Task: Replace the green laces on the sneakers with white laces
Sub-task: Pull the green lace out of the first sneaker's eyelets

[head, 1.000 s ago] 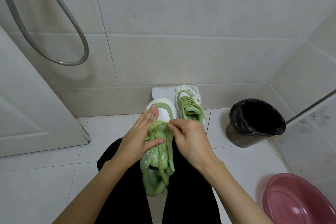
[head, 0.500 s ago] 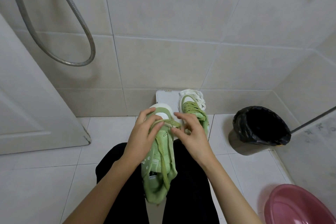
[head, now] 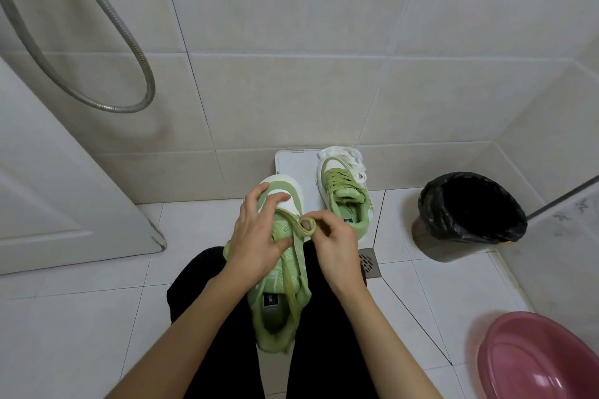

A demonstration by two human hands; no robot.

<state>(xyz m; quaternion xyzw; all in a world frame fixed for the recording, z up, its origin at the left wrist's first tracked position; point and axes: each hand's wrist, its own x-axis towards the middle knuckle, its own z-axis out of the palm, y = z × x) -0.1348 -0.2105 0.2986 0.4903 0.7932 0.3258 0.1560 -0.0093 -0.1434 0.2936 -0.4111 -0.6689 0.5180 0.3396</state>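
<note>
I had the near sneaker [head: 278, 285] lying on the lap between the black trouser legs [head: 324, 334], its long axis running from the heel at 6 o'clock to the white toe at 12. My left grip [head: 256, 236] was clasped over the forefoot from the 9 o'clock side, with its fingers arched onto the toe and its thumb on the tongue. My right grip [head: 337, 243] pinched a loop of the green lace [head: 306, 225] up by the eyelets nearest the toe, at about 10 o'clock from that hand. The rest of the lace trailed loose down the tongue toward the heel. I judged the pull would have to go toward 3 o'clock, across the shoe's axis, and the right grip was the nearer one for it. The second sneaker [head: 346, 201], laced in green, stood on a white board [head: 291, 165] at 1 o'clock, with the white laces [head: 351, 159] bunched at its toe. A bin [head: 470, 214] stood at 3 o'clock, a pink basin [head: 538, 356] at 4 and a floor drain [head: 368, 261] just beside my right wrist; I judged none of them blocked the pull
</note>
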